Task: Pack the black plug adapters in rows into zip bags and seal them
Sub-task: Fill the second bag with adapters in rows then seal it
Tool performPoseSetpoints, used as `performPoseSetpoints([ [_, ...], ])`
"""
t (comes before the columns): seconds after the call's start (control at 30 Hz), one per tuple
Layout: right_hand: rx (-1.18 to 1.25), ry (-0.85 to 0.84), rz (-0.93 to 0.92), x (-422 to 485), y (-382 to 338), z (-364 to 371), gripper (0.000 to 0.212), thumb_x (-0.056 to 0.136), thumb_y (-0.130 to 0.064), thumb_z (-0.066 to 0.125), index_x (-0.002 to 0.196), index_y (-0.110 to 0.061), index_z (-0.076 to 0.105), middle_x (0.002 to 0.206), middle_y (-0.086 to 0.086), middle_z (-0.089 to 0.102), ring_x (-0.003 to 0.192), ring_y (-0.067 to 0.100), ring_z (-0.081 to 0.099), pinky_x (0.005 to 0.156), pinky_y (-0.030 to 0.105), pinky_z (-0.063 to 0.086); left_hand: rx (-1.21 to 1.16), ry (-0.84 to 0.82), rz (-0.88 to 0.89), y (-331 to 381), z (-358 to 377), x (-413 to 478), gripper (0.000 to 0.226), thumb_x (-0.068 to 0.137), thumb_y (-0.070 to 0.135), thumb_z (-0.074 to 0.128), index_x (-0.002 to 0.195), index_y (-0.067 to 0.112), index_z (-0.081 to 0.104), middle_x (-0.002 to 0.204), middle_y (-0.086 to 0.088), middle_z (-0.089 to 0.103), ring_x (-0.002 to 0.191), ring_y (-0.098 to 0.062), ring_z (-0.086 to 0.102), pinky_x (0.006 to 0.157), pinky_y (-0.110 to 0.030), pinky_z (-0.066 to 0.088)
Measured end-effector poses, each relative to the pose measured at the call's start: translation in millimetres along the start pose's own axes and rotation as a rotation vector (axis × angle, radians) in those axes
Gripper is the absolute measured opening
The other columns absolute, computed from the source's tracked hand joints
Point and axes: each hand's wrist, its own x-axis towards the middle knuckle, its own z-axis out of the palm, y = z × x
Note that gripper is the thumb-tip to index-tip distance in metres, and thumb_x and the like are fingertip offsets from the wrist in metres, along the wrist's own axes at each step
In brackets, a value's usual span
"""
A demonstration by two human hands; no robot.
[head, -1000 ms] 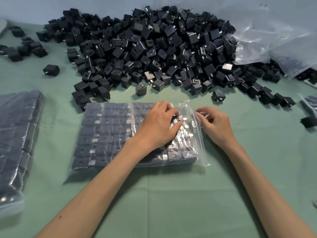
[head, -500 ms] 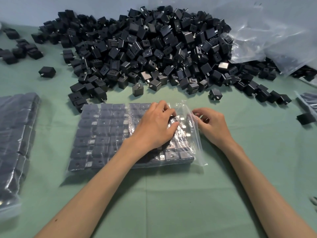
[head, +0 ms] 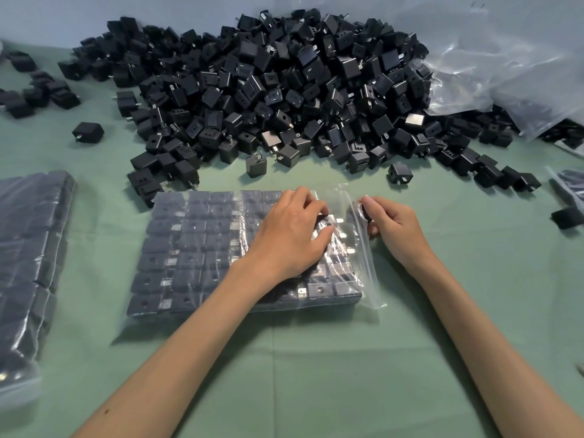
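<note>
A clear zip bag (head: pixel 202 248) lies flat in the middle of the green table, filled with rows of black plug adapters. Its zip mouth (head: pixel 363 248) faces right. My left hand (head: pixel 290 238) rests palm down on the bag's right part, fingers curled over the last adapters inside. My right hand (head: pixel 392 226) is at the far end of the mouth, thumb and fingers pinched on the plastic edge. Something dark shows between those fingertips; I cannot tell what it is. Behind the bag is a big heap of loose black adapters (head: pixel 268 90).
A filled bag (head: pixel 28 248) lies at the left edge. Crumpled empty plastic bags (head: pixel 505 64) sit at the back right. Stray adapters (head: pixel 88 131) lie around the heap, one (head: pixel 567 217) at the right edge, beside part of another bag (head: pixel 568 184).
My right hand has drawn slightly right and its fingers have pinched shut on the bag's mouth edge. My left hand stays pressed on the bag.
</note>
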Motion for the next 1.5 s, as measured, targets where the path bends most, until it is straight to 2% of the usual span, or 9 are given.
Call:
performPoseSetpoints([
  [0.07, 0.194, -0.029, 0.077, -1, -5, 1, 0.029, 0.099, -0.023, 0.048, 0.094, -0.005, 0.071, 0.084, 0.011, 0.069, 0.064, 0.007, 0.057, 0.059, 0.018, 0.046, 0.005, -0.001, 0.006, 0, 0, 0, 0.035, 0.095, 0.038, 0.053, 0.121, 0.014, 0.056, 0.115, 0.001, 0.046, 0.109, -0.014, 0.039, 0.094, -0.029, 0.038],
  [0.17, 0.389, -0.097, 0.146, -3, -12, 1, 0.029, 0.094, -0.029, 0.051, 0.107, -0.012, 0.07, 0.097, 0.006, 0.073, 0.079, 0.015, 0.065, 0.069, 0.023, 0.053, 0.006, 0.001, 0.013, -1, 0, -1, 0.034, 0.095, 0.037, 0.053, 0.12, 0.014, 0.056, 0.114, 0.002, 0.046, 0.107, -0.013, 0.039, 0.093, -0.028, 0.037],
  [0.43, 0.385, -0.184, 0.19, -5, -12, 4, 0.031, 0.093, -0.008, 0.052, 0.117, -0.023, 0.064, 0.11, 0.011, 0.069, 0.092, 0.037, 0.057, 0.089, 0.046, 0.045, 0.013, -0.002, 0.014, 0, 0, 0, 0.034, 0.095, 0.036, 0.052, 0.12, 0.014, 0.056, 0.115, 0.001, 0.046, 0.108, -0.013, 0.039, 0.095, -0.03, 0.039],
  [0.6, 0.026, -0.132, 0.075, -5, -12, 10, 0.032, 0.098, -0.021, 0.052, 0.126, -0.035, 0.059, 0.112, -0.009, 0.07, 0.092, 0.002, 0.064, 0.086, 0.029, 0.051, 0.015, -0.004, 0.01, 0, 0, 0, 0.033, 0.095, 0.037, 0.052, 0.119, 0.014, 0.055, 0.115, 0.001, 0.046, 0.107, -0.013, 0.038, 0.095, -0.029, 0.038],
  [0.93, -0.076, -0.076, 0.023, -7, -11, 14, 0.031, 0.097, -0.02, 0.053, 0.127, -0.024, 0.06, 0.089, -0.015, 0.069, 0.07, -0.004, 0.063, 0.07, 0.019, 0.049, 0.002, -0.007, 0.002, -1, -1, 1, 0.033, 0.096, 0.036, 0.052, 0.121, 0.015, 0.056, 0.115, 0.002, 0.046, 0.108, -0.012, 0.04, 0.095, -0.029, 0.04],
  [1.07, -0.045, -0.066, 0.04, -5, -11, 14, 0.032, 0.095, -0.02, 0.057, 0.126, -0.024, 0.062, 0.089, -0.003, 0.071, 0.068, 0.03, 0.061, 0.069, 0.037, 0.053, -0.005, -0.01, 0.001, 0, -1, 1, 0.032, 0.096, 0.036, 0.052, 0.121, 0.015, 0.056, 0.114, 0.003, 0.046, 0.107, -0.011, 0.04, 0.096, -0.029, 0.04],
  [1.13, -0.013, -0.069, 0.04, -5, -11, 14, 0.031, 0.095, -0.02, 0.057, 0.125, -0.027, 0.062, 0.087, -0.002, 0.071, 0.069, 0.035, 0.06, 0.071, 0.041, 0.053, -0.003, -0.008, 0.005, 0, -1, 1, 0.032, 0.096, 0.036, 0.052, 0.12, 0.015, 0.056, 0.115, 0.003, 0.047, 0.107, -0.011, 0.04, 0.095, -0.029, 0.04],
  [1.37, -0.005, -0.113, 0.065, 4, -7, 8, 0.028, 0.095, -0.022, 0.057, 0.122, -0.029, 0.064, 0.112, -0.004, 0.071, 0.099, 0.009, 0.066, 0.092, 0.035, 0.052, 0.0, 0.003, 0.017, 1, -1, 1, 0.031, 0.095, 0.036, 0.052, 0.117, 0.014, 0.055, 0.112, 0.003, 0.046, 0.105, -0.011, 0.039, 0.092, -0.027, 0.038],
  [1.5, 0.094, -0.156, 0.07, 12, -9, 6, 0.018, 0.093, -0.022, 0.062, 0.106, -0.024, 0.073, 0.095, -0.006, 0.075, 0.084, 0.006, 0.069, 0.073, 0.022, 0.052, 0.004, 0.005, 0.02, 0, -1, 1, 0.03, 0.095, 0.036, 0.052, 0.116, 0.014, 0.055, 0.11, 0.004, 0.045, 0.104, -0.012, 0.039, 0.092, -0.029, 0.039],
])
